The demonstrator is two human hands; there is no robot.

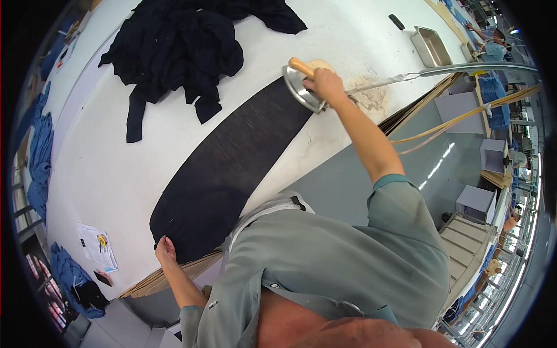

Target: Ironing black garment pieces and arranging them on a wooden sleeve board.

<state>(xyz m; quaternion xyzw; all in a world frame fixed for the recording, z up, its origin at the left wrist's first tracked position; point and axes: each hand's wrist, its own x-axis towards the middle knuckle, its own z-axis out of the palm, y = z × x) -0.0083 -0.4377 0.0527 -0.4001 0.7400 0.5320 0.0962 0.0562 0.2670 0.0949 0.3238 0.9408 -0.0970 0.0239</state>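
My right hand (326, 86) is closed round the wooden handle of a silver iron (295, 91). The iron sits at the far right end of a long dark navy knit panel (226, 153), which lies spread over the white table (110, 185). At the panel's near left corner, the fingers of my left hand (166, 250) are closed on its edge. Whether the iron's sole presses on the cloth or rests just past its end, I cannot tell. A pale hose or cord (383, 84) runs from behind the iron to the right.
Dark knit garments (180, 49) lie heaped at the back left. A metal tray (432, 47) and a small black object (397, 22) are at the back right. Printed sheets (97, 246) lie near left. Yellowish hoses (464, 120) hang over the floor at right. Other people work far right.
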